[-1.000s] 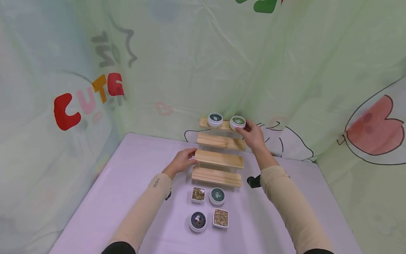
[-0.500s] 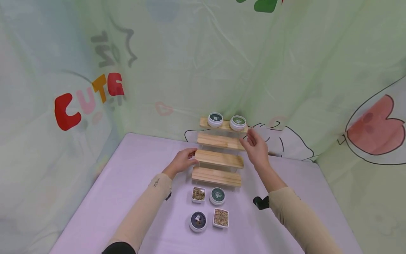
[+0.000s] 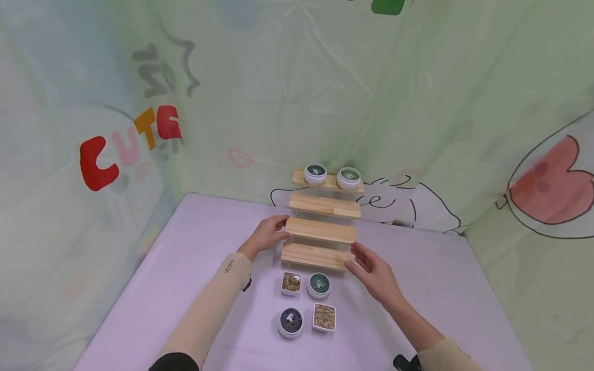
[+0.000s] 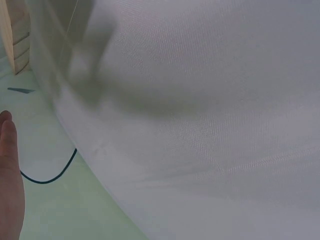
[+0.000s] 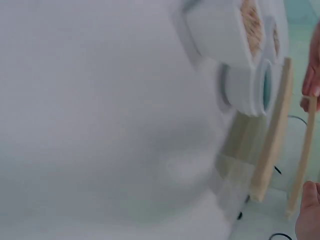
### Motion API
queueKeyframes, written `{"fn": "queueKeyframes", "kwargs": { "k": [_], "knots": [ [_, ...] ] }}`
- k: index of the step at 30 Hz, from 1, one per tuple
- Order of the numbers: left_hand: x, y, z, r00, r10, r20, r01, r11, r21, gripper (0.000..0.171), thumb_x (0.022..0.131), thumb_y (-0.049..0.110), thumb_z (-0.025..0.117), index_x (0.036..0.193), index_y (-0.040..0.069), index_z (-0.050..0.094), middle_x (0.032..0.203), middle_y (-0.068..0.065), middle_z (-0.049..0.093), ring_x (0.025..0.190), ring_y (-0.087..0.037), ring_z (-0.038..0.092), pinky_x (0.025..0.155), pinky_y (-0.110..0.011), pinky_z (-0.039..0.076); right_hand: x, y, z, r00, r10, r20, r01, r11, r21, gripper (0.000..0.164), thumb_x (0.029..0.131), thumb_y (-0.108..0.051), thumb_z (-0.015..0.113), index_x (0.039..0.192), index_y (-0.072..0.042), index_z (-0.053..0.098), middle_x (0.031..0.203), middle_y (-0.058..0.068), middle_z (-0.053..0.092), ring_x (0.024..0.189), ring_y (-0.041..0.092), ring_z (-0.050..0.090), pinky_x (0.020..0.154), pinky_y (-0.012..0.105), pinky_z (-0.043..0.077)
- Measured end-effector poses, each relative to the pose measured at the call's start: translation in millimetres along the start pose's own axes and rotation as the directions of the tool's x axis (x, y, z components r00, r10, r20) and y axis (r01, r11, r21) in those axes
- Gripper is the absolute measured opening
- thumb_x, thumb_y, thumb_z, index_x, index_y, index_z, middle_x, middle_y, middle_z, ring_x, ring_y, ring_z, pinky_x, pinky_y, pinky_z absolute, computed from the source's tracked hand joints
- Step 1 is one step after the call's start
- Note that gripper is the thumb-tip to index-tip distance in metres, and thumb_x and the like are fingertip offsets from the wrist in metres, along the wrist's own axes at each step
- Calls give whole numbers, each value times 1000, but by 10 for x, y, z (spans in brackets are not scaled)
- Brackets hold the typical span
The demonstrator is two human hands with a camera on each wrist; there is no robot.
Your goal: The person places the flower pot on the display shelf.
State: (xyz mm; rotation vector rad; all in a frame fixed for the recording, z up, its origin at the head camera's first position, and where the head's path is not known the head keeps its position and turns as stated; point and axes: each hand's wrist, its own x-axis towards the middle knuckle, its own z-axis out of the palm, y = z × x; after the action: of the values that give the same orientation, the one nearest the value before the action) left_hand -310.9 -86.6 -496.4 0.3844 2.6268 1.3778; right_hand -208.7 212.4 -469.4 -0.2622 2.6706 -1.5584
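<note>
A four-step wooden stand (image 3: 321, 230) with clear supports stands against the back curtain. My left hand (image 3: 266, 235) grips the left end of its second board from the bottom, thumb in front; in the right wrist view its fingers (image 5: 311, 80) pinch the board end. On the top board sit two round white pots, one with a dark green fill (image 3: 315, 174) and one with a lighter green fill (image 3: 348, 178). Beside the right end of the lowest board, my right hand (image 3: 375, 273) holds nothing, its fingers loosely extended. Only part of the left hand shows in the left wrist view.
In front of the stand are a small square dish of brown grains (image 3: 291, 283), a round green-filled pot (image 3: 318, 285), a round dark-filled pot (image 3: 291, 322) and a larger square dish of tan grains (image 3: 324, 317). A printed curtain (image 3: 287, 103) encloses the lilac-covered table (image 3: 204, 226).
My right hand has let go of the lighter green pot on the top board and come down and toward me, to beside the lowest board. The left hand has stayed on the stand.
</note>
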Motion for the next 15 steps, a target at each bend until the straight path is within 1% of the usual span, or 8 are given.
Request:
{"fn": "queueKeyframes", "kwargs": {
  "k": [3,7,10,13,15],
  "knots": [
    [-3,3,-1,1000,2,0,-2,1000,-4,63,91,17,71,144,-3,44,141,-19,51,127,-29,52,107,-34,46,-167,85,89,1000,7,27,-6,1000,-22,66,91,-21,72,144,4,42,145,22,46,132,33,47,106,32,43],
    [-5,4,-4,999,30,-12,-30,1000,0,61,90,15,71,142,-4,45,139,-20,53,127,-30,53,107,-34,46,-360,160,203,998,27,65,-24,999,-39,64,89,-20,74,142,3,45,143,21,49,131,32,49,107,32,43],
    [-7,4,-6,999,38,-20,-38,999,1,60,90,13,71,142,-5,46,137,-21,54,126,-29,53,107,-34,46,-497,223,291,992,57,108,-52,997,-52,64,87,-22,76,140,3,48,141,18,52,130,30,51,107,31,44],
    [-3,-4,-1,999,30,-14,-30,1000,-2,61,90,14,71,142,-5,45,138,-20,54,126,-30,54,107,-34,46,-636,305,374,985,90,150,-81,995,-62,66,85,-26,78,138,2,51,138,17,55,127,30,53,105,29,46],
    [1,-10,8,1000,25,-10,-25,1000,-4,61,90,14,71,142,-4,45,138,-20,53,126,-29,54,107,-34,46,-726,376,413,982,78,175,-68,996,-63,68,83,-28,79,136,3,52,136,18,56,125,31,54,104,29,47]
  ]
}}
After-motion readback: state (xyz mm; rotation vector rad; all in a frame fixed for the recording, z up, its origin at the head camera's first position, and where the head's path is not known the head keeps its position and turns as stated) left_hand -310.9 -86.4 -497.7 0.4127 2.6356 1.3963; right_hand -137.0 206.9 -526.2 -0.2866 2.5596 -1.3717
